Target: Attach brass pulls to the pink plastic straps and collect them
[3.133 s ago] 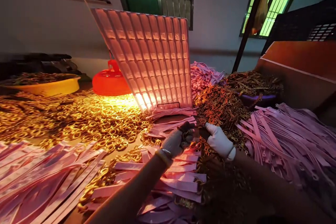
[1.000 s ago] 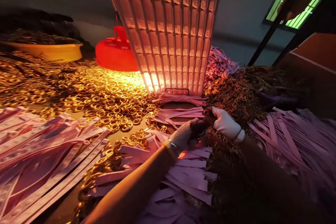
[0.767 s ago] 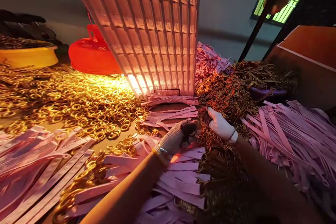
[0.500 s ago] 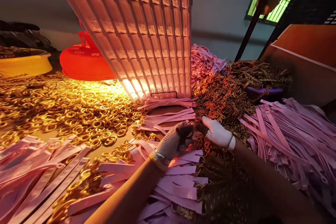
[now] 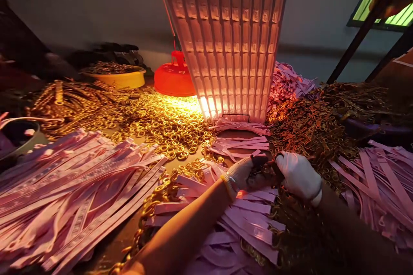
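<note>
Gloved left hand [image 5: 245, 172] near right hand [image 5: 299, 177], above pink straps [image 5: 258, 233], grip state indeterminable from here, red lamp [image 5: 174, 79] glows beyond.

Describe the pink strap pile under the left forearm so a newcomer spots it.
Find the tall ribbed panel, then look down past its foot to the gloved left hand. The strap pile lies below that hand. Unlike the left pile and the right pile, it is partly hidden by the left forearm.
</note>
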`<state>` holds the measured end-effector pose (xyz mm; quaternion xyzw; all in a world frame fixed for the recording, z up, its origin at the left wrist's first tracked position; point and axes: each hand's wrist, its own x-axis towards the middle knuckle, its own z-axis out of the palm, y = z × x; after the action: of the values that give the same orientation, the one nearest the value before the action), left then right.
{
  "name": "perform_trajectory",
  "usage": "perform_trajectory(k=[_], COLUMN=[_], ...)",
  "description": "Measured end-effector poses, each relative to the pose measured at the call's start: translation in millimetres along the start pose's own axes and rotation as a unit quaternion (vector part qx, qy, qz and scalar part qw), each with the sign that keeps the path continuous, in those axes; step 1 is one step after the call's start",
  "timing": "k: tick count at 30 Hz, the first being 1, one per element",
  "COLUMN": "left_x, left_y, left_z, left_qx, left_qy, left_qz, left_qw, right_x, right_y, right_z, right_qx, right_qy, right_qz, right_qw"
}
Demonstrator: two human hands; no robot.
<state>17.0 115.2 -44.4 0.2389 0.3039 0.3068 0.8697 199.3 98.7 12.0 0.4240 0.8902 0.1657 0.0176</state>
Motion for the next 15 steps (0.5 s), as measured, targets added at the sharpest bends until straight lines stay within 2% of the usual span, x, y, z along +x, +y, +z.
perform_trajectory(k=[2, 4, 7, 9, 11, 15], left_x=[-0.7, -1.8, -2.0, -1.3, -1.5, -6.1], left_y=[-1.1, -2.9, -5.5, -6.1, -5.9, -4.8], left_z=[2.7, 6.2, 9.2, 8.3, 6.0, 3.3], left_qx=[0.001, 0.01, 0.03, 0.04, 0.049, 0.065], left_qy=[0.006, 0.001, -0.018, -0.03, -0.042, -0.039], left_qz=[0.026, 0.049, 0.058, 0.045, 0.03, 0.041], left_qw=[1.0, 0.999, 0.998, 0.998, 0.997, 0.996], right_x=[-3.7, -6.0, -6.3, -5.3, -4.5, -4.4], right_y=[5.3, 10.4, 15.9, 17.6, 18.1, 15.4], right_z=[-1.6, -3.8, -7.3, -9.1, -9.9, -5.1], right_qx=[0.075, 0.179, 0.351, 0.415, 0.416, 0.33], right_qy=[-0.042, -0.08, -0.123, -0.137, -0.143, -0.15], right_qz=[0.024, 0.045, 0.062, 0.067, 0.073, 0.069], right_qw=[0.996, 0.98, 0.926, 0.897, 0.895, 0.929])
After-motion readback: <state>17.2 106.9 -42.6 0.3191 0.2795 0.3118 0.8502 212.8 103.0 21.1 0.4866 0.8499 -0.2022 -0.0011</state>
